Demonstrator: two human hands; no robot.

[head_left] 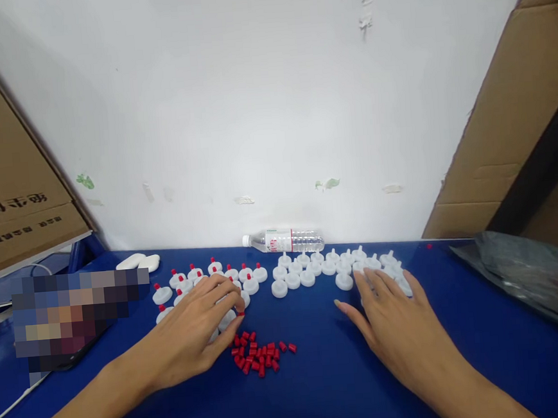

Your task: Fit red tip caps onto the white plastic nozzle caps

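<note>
My left hand (198,325) is closed in a pinch, with a small red cap (241,314) between thumb and forefinger. Beneath and behind it stand several white nozzle lids with red tips (250,284); the hand hides some of them. Just below its thumb lies a loose pile of red caps (260,353). My right hand (396,319) is open, fingers spread and reaching over the right end of a group of white nozzle lids with bare spouts (307,277). Those fingers cover part of the group, and I cannot tell whether they touch any lid.
A clear plastic bottle (294,240) lies on its side against the white wall. White earbud-like cases (148,263) and a phone-like device, mostly blurred out (84,340), are at left on the blue table (322,392). A grey plastic bag (530,273) lies at right; cardboard stands both sides.
</note>
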